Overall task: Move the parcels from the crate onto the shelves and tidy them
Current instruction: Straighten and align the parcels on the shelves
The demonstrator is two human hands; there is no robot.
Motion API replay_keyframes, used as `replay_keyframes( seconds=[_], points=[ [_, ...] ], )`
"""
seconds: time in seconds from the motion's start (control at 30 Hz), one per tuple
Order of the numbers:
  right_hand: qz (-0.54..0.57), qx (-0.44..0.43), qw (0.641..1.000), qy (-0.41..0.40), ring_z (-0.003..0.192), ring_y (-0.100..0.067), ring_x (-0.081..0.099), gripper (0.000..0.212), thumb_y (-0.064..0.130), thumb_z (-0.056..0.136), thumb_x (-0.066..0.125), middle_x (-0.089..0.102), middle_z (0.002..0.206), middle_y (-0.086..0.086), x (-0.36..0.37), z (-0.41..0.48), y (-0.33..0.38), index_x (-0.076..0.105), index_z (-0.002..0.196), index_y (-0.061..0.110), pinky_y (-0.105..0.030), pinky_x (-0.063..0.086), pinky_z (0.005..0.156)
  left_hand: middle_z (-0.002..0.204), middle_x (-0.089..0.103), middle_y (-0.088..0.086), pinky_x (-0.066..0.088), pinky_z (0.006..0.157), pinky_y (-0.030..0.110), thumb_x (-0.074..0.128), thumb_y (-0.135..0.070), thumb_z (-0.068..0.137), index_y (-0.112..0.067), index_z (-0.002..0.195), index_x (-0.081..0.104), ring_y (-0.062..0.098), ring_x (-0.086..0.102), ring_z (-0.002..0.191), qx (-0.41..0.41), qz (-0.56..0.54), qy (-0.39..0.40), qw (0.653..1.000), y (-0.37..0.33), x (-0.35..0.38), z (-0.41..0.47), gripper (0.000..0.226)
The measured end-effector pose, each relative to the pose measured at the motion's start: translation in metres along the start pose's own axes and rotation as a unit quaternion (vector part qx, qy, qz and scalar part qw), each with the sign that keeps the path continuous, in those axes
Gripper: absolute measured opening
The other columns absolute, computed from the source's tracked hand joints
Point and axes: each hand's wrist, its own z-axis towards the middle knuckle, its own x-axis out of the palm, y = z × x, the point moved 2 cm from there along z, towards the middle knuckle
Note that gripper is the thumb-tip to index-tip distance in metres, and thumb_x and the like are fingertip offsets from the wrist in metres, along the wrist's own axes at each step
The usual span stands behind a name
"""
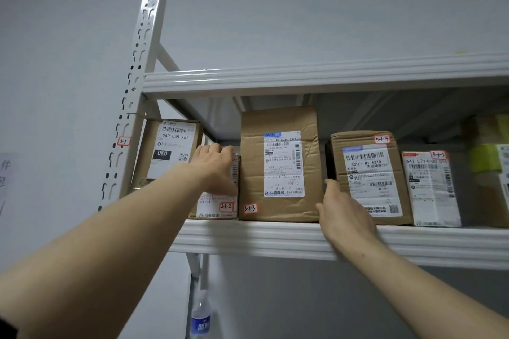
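Observation:
Several cardboard parcels stand in a row on a white metal shelf (275,237). My left hand (214,170) lies over the front of the small parcel tagged 3-1-2 (217,208), fingers curled over its top edge. The tall crumpled parcel tagged 3-1-3 (278,165) stands next to it. My right hand (344,215) reaches up with straight fingers between that tall parcel and the parcel tagged 3-1-4 (369,173), touching the tall parcel's right side. A parcel with a 060 label (170,148) stands at the far left. The crate is out of view.
A white-wrapped parcel (429,190) and yellow-green packages (487,159) sit further right. An empty shelf board (303,77) runs above. The slotted upright post (137,85) stands at left by the wall. A water bottle (201,316) hangs below the shelf.

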Motion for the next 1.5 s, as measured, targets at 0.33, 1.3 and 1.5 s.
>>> replay_keyframes(
  seconds=[0.33,1.3,1.5],
  points=[
    [0.048,-0.020,0.992,-0.117,0.124,-0.019,0.045,0.049,0.020,0.096,0.046,0.046,0.137,-0.002,-0.042,0.002,-0.062,0.033,0.143,0.021,-0.034,0.039,0.101,0.141,0.043,0.007,0.029,0.103,0.028,0.047,-0.014,0.092,-0.014,0.141,0.040,0.024,0.034,0.129,0.186,-0.176,-0.285,0.924,-0.128,-0.056,0.007,0.050],
    [0.244,0.154,0.953,0.090,0.101,-0.020,0.059,0.049,0.018,0.084,0.068,0.059,0.112,-0.005,-0.064,0.041,-0.176,0.040,0.124,0.010,-0.032,0.050,0.089,0.134,0.045,0.006,0.039,0.096,0.041,0.053,-0.074,0.075,-0.026,0.143,0.027,0.028,0.036,0.124,0.200,-0.032,-0.103,0.974,-0.230,-0.041,0.051,0.087],
    [0.258,0.136,0.950,0.111,0.107,-0.021,0.060,0.055,0.022,0.079,0.074,0.061,0.116,-0.006,-0.064,0.041,-0.173,0.044,0.124,0.010,-0.038,0.049,0.097,0.137,0.042,0.013,0.029,0.106,0.044,0.045,-0.075,0.078,-0.026,0.143,0.028,0.033,0.033,0.130,0.178,-0.040,-0.082,0.980,-0.227,-0.040,0.052,0.083]
  ],
)
